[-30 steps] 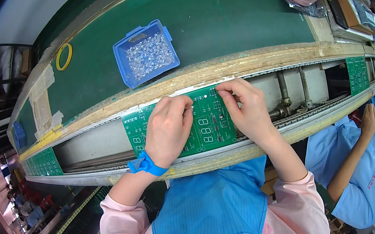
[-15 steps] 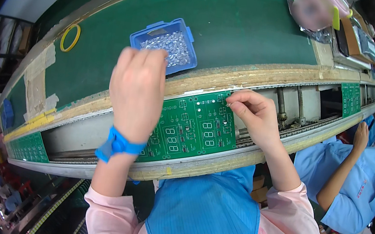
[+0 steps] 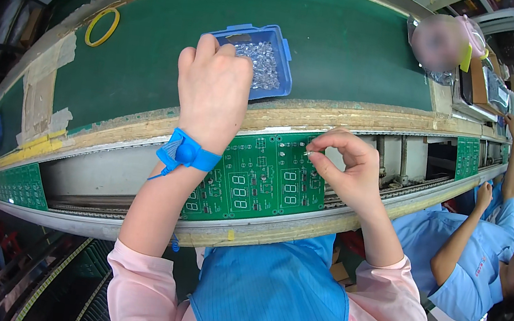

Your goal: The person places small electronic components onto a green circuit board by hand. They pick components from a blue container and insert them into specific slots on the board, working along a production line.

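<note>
A green circuit board with printed digit outlines lies in the conveyor track in front of me. My right hand is over its far right corner, thumb and forefinger pinching a small pale part that looks like a clear LED. A few small white parts stand on the board near those fingertips. Beyond the rail, a blue bin holds many clear LEDs. My left hand, with a blue wrist strap, is at the bin's left side, fingers curled down. Its fingertips are hidden, and anything in them cannot be seen.
A worn wooden rail runs between the green tabletop and the track. A yellow ring lies at the far left. More boards sit along the track, one left, one right. Co-workers in blue are at the right.
The whole view has shifted a little. My left hand has moved farther over the bin's left side. My right fingertips have moved slightly left and nearer over the board.
</note>
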{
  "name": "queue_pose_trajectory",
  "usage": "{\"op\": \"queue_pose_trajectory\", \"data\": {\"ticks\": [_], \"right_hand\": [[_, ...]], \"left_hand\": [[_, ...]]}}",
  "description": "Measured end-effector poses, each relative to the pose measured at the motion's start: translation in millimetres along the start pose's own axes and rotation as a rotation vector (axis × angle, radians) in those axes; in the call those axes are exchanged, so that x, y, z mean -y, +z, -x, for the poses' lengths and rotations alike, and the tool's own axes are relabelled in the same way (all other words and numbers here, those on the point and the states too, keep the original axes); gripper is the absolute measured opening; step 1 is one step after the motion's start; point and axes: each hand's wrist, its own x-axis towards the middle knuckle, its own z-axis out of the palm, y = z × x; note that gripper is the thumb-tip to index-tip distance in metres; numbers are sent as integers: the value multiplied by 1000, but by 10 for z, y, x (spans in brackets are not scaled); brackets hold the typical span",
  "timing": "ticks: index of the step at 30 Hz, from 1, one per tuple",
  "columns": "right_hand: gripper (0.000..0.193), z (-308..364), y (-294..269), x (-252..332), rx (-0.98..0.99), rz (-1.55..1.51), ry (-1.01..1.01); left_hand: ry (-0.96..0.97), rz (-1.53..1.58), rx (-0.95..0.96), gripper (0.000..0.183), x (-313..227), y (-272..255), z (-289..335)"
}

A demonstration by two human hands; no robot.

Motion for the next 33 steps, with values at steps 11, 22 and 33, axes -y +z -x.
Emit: {"op": "queue_pose_trajectory", "data": {"ticks": [11, 22, 33], "right_hand": [[29, -213, 129, -9, 53, 465, -247], [34, -234, 133, 24, 93, 540, -264], [34, -254, 146, 86, 113, 705, -411]], "left_hand": [[132, 525, -252, 8, -36, -180, 235], [225, 803, -194, 13, -167, -22, 610], [187, 832, -97, 11, -162, 54, 697]]}}
